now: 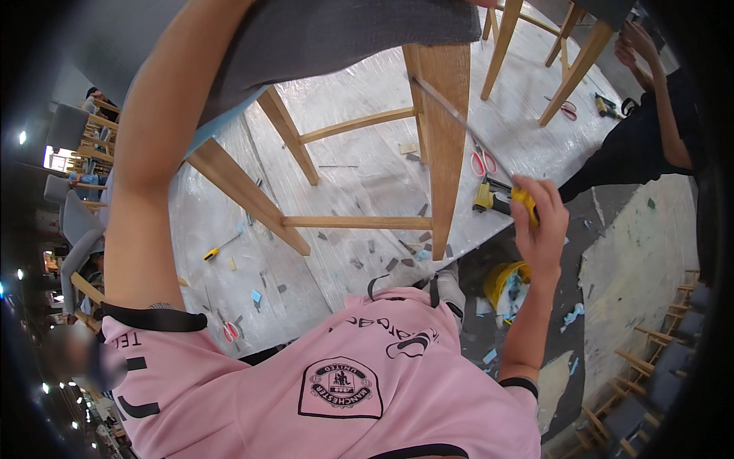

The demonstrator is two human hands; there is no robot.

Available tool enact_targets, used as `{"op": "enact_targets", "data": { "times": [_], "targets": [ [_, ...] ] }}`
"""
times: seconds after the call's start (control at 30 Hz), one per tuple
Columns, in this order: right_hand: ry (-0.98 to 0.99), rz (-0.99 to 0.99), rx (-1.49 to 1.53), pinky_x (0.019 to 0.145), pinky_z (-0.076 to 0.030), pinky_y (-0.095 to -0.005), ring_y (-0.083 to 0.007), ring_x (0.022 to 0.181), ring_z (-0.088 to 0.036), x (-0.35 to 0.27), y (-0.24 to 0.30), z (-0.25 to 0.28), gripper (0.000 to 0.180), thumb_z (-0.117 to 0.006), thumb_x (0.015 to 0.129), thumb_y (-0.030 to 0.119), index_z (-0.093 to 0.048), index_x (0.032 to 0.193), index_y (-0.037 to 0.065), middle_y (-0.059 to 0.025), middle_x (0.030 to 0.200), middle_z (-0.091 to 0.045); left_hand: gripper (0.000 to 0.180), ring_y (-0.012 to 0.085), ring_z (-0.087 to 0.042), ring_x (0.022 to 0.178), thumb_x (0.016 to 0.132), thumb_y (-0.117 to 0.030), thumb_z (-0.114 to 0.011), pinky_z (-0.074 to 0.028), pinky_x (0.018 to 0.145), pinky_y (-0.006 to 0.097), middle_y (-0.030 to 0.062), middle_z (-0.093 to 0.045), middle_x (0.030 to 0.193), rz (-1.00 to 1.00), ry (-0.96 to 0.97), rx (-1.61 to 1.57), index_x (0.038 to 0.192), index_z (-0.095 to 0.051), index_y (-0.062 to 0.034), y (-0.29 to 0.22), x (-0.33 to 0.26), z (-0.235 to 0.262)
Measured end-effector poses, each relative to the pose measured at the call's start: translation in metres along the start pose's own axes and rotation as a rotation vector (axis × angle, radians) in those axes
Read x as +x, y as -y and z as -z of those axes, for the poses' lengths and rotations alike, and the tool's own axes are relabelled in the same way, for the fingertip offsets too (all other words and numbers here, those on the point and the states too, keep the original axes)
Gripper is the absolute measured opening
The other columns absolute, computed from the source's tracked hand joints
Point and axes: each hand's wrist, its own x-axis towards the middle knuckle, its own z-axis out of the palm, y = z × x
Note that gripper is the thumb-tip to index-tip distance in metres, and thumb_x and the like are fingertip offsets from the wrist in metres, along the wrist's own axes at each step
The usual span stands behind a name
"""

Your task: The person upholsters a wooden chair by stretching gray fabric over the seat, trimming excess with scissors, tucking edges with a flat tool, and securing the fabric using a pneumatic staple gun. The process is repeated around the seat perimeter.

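A wooden chair with a dark grey fabric seat (344, 38) stands tilted before me, its legs (446, 130) on the plastic-covered table. My left arm reaches up past the seat; its hand is beyond the upper edge. A small bit of skin shows at the seat's far right corner, and I cannot tell whose it is. My right hand (541, 229) is closed round the yellow handle of a screwdriver (524, 205). Its long thin shaft runs up and left to the near right leg, with the tip touching or close to its inner edge just below the seat.
Red-handled scissors (483, 162) and a yellow-black staple gun (489, 197) lie right of the chair. Another yellow screwdriver (212, 254) and scraps lie left. Below the table edge is a yellow bucket (506, 287). A co-worker (657, 138) handles another chair (577, 73) at right.
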Motion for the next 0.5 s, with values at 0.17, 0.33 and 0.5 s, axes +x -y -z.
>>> {"op": "enact_targets", "data": {
  "times": [0.17,0.33,0.5],
  "targets": [
    [-0.06,0.006,-0.092,0.064,-0.053,-0.0337,-0.026,0.074,-0.068,0.027,-0.013,0.014,0.03,-0.068,0.097,0.008,-0.069,0.127,0.009,-0.0133,0.097,-0.069,0.08,0.0297,-0.06,0.125,0.089,-0.066,-0.065,-0.046,0.106,0.038,0.0185,-0.062,0.138,-0.064,-0.022,-0.011,0.143,-0.057,-0.0078,0.016,-0.024,-0.004],
    [-0.022,0.028,-0.14,0.061,-0.051,-0.0321,-0.023,0.067,-0.063,0.04,-0.013,0.017,0.035,-0.069,0.097,0.01,-0.069,0.131,0.012,-0.0105,0.091,-0.068,0.082,0.0335,-0.059,0.126,0.088,-0.064,-0.068,-0.045,0.107,0.041,0.0205,-0.061,0.138,-0.042,-0.061,0.046,0.143,-0.055,-0.0045,0.018,-0.034,-0.002],
    [-0.144,0.008,-0.255,0.059,-0.05,-0.0326,-0.0228,0.064,-0.063,0.043,-0.022,-0.001,0.033,-0.072,0.095,0.01,-0.071,0.126,0.017,-0.0083,0.086,-0.065,0.089,0.036,-0.06,0.123,0.079,-0.064,-0.075,-0.046,0.105,0.044,0.0222,-0.062,0.134,-0.179,-0.124,0.223,0.142,-0.053,-0.0045,0.024,-0.024,-0.015]
  ]
}}
